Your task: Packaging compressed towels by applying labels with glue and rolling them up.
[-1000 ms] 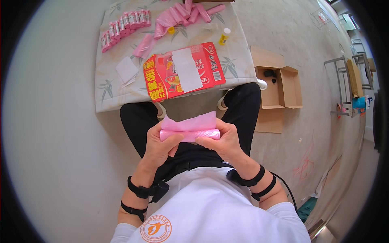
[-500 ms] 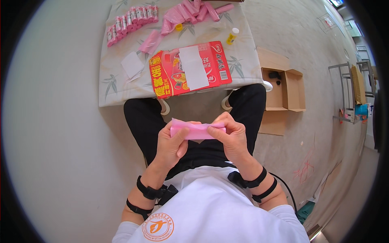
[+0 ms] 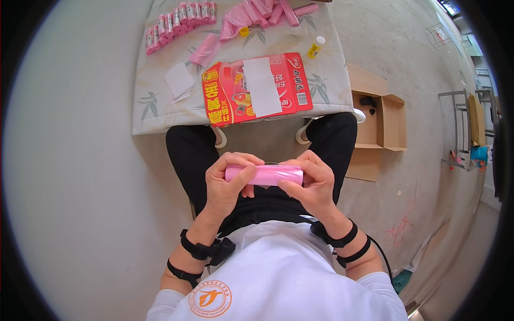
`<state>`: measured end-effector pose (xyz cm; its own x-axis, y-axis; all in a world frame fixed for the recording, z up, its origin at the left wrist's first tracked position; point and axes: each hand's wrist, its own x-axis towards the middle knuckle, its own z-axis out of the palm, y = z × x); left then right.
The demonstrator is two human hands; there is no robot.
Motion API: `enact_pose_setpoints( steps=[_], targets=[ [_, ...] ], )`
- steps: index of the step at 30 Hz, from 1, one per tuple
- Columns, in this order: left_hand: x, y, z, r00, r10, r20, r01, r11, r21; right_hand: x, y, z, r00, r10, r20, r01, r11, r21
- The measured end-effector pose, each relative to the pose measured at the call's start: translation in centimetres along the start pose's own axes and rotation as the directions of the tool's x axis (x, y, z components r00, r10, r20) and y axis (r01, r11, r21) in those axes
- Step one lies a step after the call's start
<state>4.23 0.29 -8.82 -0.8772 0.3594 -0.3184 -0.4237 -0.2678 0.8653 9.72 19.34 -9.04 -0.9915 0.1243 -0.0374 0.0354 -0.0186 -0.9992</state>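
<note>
From where I stood, the left hand [image 3: 227, 179] and right hand [image 3: 312, 182] were both gripping a pink roll [image 3: 265, 175] level above the lap, thumbs on the near side; the fingers behind it were partly hidden. At twelve o'clock, an open gap separated the roll from the near edge of the table [image 3: 160, 117]. At three, floor [image 3: 375, 198] stretched away beside the right knee.

A red cardboard sheet [image 3: 292, 91] reached close to that edge, its middle covered by a white strip [image 3: 262, 87]. At eleven, white slips [image 3: 179, 80] overlapped, the lower ones mostly hidden. At two, an open carton [image 3: 369, 125] held something dark, hard to make out. Farthest, a heap of pink rolls [image 3: 257, 13] was cut off at twelve.
</note>
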Motion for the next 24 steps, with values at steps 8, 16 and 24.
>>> enact_pose_setpoints(
  steps=[8, 16, 24],
  targets=[
    [1.9, -0.1, -1.3, 0.988, 0.053, 0.147, -0.094, 0.953, 0.288, 1.5, 1.8, 0.4, 0.817, 0.574, 0.06, -0.534, 0.712, 0.456],
    [6.0, -2.7, -4.1, 0.995, -0.002, 0.102, -0.035, 0.933, 0.359, 6.1, 4.6, -2.9, 0.887, 0.378, 0.267, -0.444, 0.856, 0.265],
    [14.1, -3.5, -4.2, 0.969, 0.216, 0.12, -0.227, 0.583, 0.78, 13.9, 9.5, -4.1, 0.98, -0.009, 0.201, 0.088, 0.917, -0.388]
  ],
)
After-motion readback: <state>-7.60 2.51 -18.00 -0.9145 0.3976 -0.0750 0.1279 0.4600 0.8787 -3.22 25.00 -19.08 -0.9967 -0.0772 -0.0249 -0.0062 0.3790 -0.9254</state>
